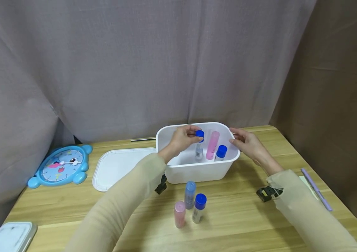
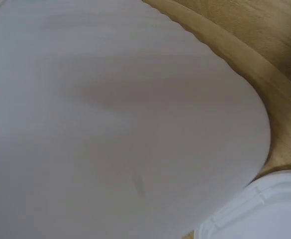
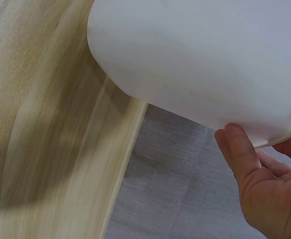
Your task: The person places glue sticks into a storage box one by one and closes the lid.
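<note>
A white bin (image 1: 197, 169) stands mid-table; its wall fills the left wrist view (image 2: 110, 124). My left hand (image 1: 183, 138) reaches into it and pinches the blue cap of a clear bottle (image 1: 199, 148), held upright inside. My right hand (image 1: 244, 141) holds the bin's right rim (image 3: 264, 129), the thumb (image 3: 237, 152) on the outer wall. A pink bottle (image 1: 212, 145) and another blue-capped bottle (image 1: 220, 152) stand in the bin. In front of it three bottles stand on the table: a pale-blue one (image 1: 190, 195), a blue-capped one (image 1: 199, 208) and a pink one (image 1: 179, 214).
A white lid (image 1: 118, 166) lies left of the bin, a blue clock (image 1: 61, 165) further left. Another white lid (image 1: 11, 238) sits at the front left corner. A purple pen (image 1: 317, 189) lies on the right. The grey curtain (image 1: 134, 70) hangs behind the wooden table (image 1: 244, 217).
</note>
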